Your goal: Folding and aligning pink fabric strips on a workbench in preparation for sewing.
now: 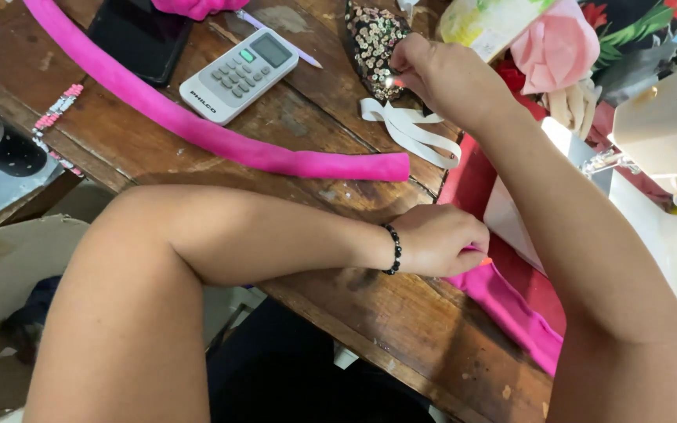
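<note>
My left hand (pixel 442 239), with a black bead bracelet at the wrist, is closed in a fist on the end of a pink fabric strip (pixel 511 309) that runs off toward the lower right over red cloth. My right hand (pixel 442 74) reaches to the far side of the wooden table (pixel 401 321). Its fingertips pinch the edge of a dark sequined fabric piece (pixel 370 39). A folded white elastic band (pixel 413 129) lies just below that hand. A long stuffed pink fabric tube (pixel 213 133) lies diagonally across the table between my two arms.
A white remote control (pixel 237 74), a black phone (pixel 139 35) and a pen (pixel 280 39) lie at the table's far side. A beaded strip (pixel 56 113) hangs at the left edge. A cream sewing machine (pixel 667 117) stands at the right, with piled colourful fabrics (pixel 558 43) behind it.
</note>
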